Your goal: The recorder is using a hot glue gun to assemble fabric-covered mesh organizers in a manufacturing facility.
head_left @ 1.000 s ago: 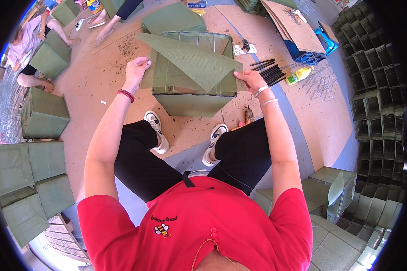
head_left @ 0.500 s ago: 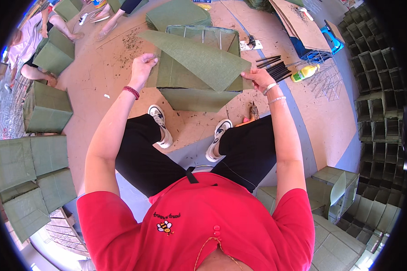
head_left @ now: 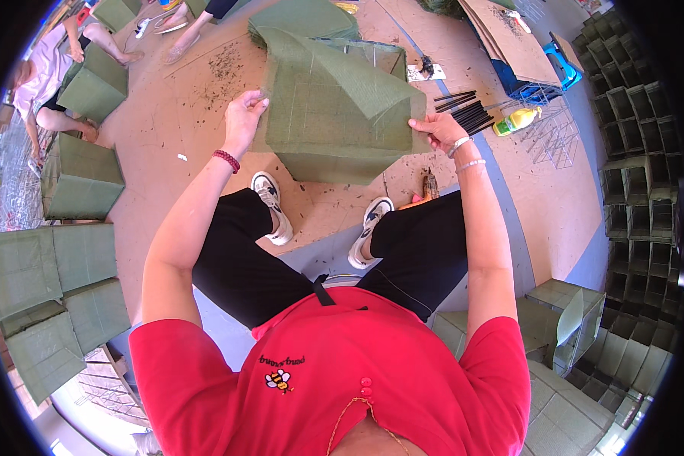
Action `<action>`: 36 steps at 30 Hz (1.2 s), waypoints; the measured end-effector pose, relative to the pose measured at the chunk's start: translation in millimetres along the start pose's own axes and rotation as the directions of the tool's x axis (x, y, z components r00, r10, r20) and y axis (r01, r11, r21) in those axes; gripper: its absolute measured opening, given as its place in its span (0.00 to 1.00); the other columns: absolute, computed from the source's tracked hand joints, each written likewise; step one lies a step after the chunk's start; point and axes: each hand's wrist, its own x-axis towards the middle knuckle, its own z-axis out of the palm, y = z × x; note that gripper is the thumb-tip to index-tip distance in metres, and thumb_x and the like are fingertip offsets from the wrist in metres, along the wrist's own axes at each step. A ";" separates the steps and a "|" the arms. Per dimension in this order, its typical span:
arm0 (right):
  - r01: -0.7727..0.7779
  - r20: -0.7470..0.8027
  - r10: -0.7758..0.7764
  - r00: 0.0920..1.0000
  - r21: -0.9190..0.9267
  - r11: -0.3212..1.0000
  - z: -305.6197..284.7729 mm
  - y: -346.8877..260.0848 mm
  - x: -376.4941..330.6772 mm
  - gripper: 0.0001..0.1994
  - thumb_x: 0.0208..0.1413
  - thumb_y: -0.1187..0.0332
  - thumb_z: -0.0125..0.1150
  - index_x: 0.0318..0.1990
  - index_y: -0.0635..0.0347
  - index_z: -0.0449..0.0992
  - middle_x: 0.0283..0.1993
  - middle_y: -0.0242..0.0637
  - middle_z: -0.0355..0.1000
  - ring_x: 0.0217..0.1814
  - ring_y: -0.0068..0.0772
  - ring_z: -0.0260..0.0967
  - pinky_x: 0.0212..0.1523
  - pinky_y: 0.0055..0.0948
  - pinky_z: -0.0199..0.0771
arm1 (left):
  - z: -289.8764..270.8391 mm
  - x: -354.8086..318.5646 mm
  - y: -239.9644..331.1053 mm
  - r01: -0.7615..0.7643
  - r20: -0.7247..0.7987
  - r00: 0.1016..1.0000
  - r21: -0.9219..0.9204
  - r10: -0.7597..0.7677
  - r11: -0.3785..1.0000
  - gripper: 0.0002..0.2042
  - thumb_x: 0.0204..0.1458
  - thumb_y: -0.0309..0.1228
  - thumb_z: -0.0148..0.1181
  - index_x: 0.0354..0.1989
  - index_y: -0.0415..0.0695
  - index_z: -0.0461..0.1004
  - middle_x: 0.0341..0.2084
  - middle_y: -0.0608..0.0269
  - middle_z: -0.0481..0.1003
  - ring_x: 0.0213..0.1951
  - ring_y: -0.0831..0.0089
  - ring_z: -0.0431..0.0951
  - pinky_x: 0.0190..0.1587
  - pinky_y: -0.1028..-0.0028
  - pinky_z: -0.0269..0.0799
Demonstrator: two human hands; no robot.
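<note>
A thin green fabric sheet point(head_left: 311, 99) lies over the top of a green fabric-covered box point(head_left: 327, 169) in front of my feet. Its far right part is folded back, so some of the box's open top and wire frame shows there. My left hand point(head_left: 243, 121) pinches the left edge of the sheet between thumb and fingers. On the other side, my right hand point(head_left: 439, 131) pinches the sheet near its right edge. Behind the box is a stack of similar green sheets point(head_left: 304, 19).
Right of the box lie black sticks point(head_left: 471, 115), a yellow bottle point(head_left: 517, 121) and wire frames point(head_left: 551, 144). A tool with a dark tip point(head_left: 430, 184) rests by my right shoe. Green boxes point(head_left: 83, 178) stand at left, near another person point(head_left: 49, 64); many more are stacked at far right.
The sheet has spread from a diagonal fold to cover most of the box top, its left part now lying over the box. Both hands stay near the box's sides.
</note>
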 end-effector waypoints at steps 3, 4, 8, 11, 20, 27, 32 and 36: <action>-0.010 -0.003 0.010 1.000 0.000 1.000 -3.3 3.0 0.2 0.18 0.41 0.58 0.71 0.16 0.54 0.65 0.11 0.24 0.59 0.09 0.16 0.54 0.10 0.16 0.52 | 2.5 -0.9 3.3 -0.034 0.006 0.999 0.004 0.034 0.999 0.13 0.46 0.29 0.62 0.41 0.38 0.74 0.27 0.59 0.76 0.28 0.75 0.74 0.34 0.75 0.70; -0.008 0.001 0.008 1.000 -0.004 1.000 -3.3 2.7 0.3 0.18 0.40 0.58 0.71 0.17 0.53 0.65 0.11 0.24 0.60 0.10 0.16 0.54 0.10 0.16 0.53 | 2.3 0.0 1.0 -0.036 0.006 0.999 0.003 0.036 0.999 0.13 0.46 0.29 0.62 0.41 0.38 0.74 0.27 0.59 0.76 0.28 0.75 0.74 0.34 0.75 0.70; -0.006 0.003 0.006 1.000 -0.002 1.000 -6.1 4.9 2.7 0.18 0.40 0.58 0.72 0.17 0.53 0.65 0.12 0.24 0.61 0.11 0.17 0.56 0.11 0.16 0.55 | 1.7 0.5 6.8 -0.049 0.012 0.999 0.021 0.048 0.999 0.14 0.47 0.28 0.61 0.42 0.36 0.73 0.28 0.60 0.76 0.29 0.78 0.74 0.35 0.78 0.69; -0.008 -0.008 0.008 1.000 -0.029 1.000 -6.9 7.1 5.7 0.18 0.40 0.57 0.72 0.18 0.54 0.66 0.14 0.24 0.62 0.12 0.16 0.58 0.13 0.15 0.58 | 0.2 -3.3 17.4 -0.004 0.041 0.999 0.028 0.003 1.000 0.14 0.48 0.27 0.61 0.43 0.35 0.72 0.30 0.62 0.76 0.31 0.80 0.73 0.37 0.80 0.69; 0.015 0.012 -0.015 1.000 -0.044 0.999 -7.0 6.0 4.0 0.17 0.40 0.56 0.71 0.19 0.54 0.67 0.15 0.24 0.63 0.13 0.15 0.59 0.14 0.13 0.59 | -1.7 -0.3 20.6 0.133 0.066 0.990 -0.213 -0.122 0.968 0.11 0.50 0.29 0.59 0.42 0.40 0.74 0.25 0.72 0.74 0.23 0.87 0.67 0.25 0.83 0.61; 0.034 0.026 -0.033 0.999 -0.024 0.999 -4.8 7.8 8.7 0.18 0.41 0.57 0.71 0.18 0.53 0.66 0.14 0.24 0.63 0.13 0.15 0.58 0.13 0.14 0.56 | -7.0 0.3 15.3 0.207 0.086 0.978 -0.256 -0.191 0.944 0.11 0.49 0.28 0.60 0.41 0.39 0.74 0.25 0.70 0.75 0.24 0.85 0.69 0.26 0.81 0.64; 0.040 0.028 -0.039 0.999 -0.005 0.999 -5.1 9.2 10.9 0.18 0.41 0.56 0.71 0.18 0.53 0.66 0.14 0.24 0.63 0.12 0.15 0.58 0.13 0.14 0.56 | -6.5 1.0 12.7 0.287 0.122 0.956 -0.227 -0.266 0.931 0.10 0.50 0.30 0.59 0.41 0.42 0.74 0.27 0.72 0.74 0.26 0.85 0.69 0.26 0.81 0.63; 0.042 -0.013 -0.042 0.999 -0.018 0.999 -2.5 9.8 11.8 0.12 0.45 0.61 0.67 0.22 0.55 0.70 0.14 0.24 0.63 0.13 0.15 0.58 0.12 0.14 0.55 | -5.2 0.7 14.9 0.340 0.160 0.938 -0.250 -0.308 0.907 0.08 0.49 0.26 0.58 0.38 0.39 0.75 0.27 0.67 0.75 0.25 0.82 0.71 0.27 0.79 0.67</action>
